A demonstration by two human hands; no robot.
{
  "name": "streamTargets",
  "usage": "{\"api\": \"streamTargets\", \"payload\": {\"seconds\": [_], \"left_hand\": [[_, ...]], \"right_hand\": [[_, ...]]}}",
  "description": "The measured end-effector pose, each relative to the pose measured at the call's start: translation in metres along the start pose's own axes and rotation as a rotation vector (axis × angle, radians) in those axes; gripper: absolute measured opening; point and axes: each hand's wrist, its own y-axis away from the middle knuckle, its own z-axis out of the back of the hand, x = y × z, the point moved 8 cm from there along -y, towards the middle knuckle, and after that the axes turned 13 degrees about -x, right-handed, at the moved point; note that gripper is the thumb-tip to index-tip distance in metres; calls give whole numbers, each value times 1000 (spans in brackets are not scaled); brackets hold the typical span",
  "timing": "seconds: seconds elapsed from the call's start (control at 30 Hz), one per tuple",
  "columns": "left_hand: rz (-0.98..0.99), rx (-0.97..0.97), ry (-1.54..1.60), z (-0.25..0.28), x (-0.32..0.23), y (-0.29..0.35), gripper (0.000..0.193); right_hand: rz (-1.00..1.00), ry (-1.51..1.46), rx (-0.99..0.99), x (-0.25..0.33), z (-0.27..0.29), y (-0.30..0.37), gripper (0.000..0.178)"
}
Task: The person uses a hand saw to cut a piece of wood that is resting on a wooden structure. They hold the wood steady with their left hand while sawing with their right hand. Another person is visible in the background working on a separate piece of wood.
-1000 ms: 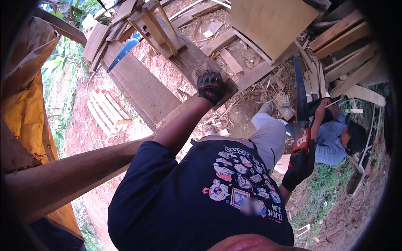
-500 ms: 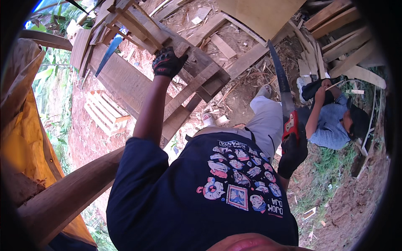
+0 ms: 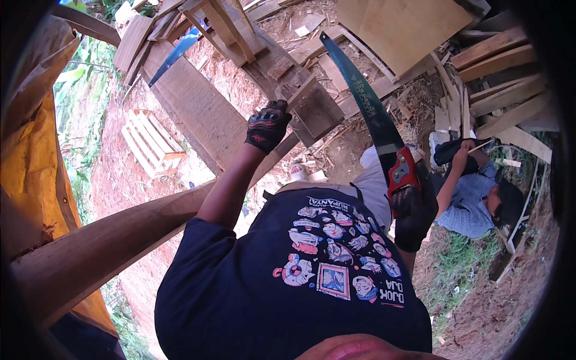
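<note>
My right hand (image 3: 414,213), in a black glove, is wrapped round the red handle of a handsaw (image 3: 369,102). Its long dark blade points up and to the left, beside the workbench and clear of the wood. My left hand (image 3: 269,126), also gloved, is closed over a wooden strip (image 3: 302,90) lying across the near end of a rough plank bench (image 3: 321,114). The glove and forearm hide part of the strip, and the fingertips are out of sight.
A second saw with a blue blade (image 3: 174,57) lies by the far left boards. A slatted wooden crate (image 3: 153,144) stands on the ground. A thick pole (image 3: 114,255) crosses at left. At right a person (image 3: 471,192) sits near stacked timber (image 3: 498,57), holding a thin stick.
My left hand has come nearer and to the right, closing over the strip. The saw has swung left and upward in my right hand. The view has shifted slightly.
</note>
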Motion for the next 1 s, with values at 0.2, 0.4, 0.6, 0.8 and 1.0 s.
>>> {"api": "streamTargets", "payload": {"seconds": [0.2,0.4,0.6,0.8,1.0], "left_hand": [[1,-61,-30,-10,-14,2,31],[49,61,-63,-26,-15,-8,32],[90,232,90,-31,1,-18,38],[124,263,25,-19,-22,-39,76],[-87,220,-188,-27,-59,-62,82]], "right_hand": [[53,13,16,9,-6,15,53],[-3,0,-91,8,-6,26,52],[4,-3,-83,5,-1,30,53],[10,42,-40,0,-6,26,49],[105,202,15,0,-19,9,47]]}}
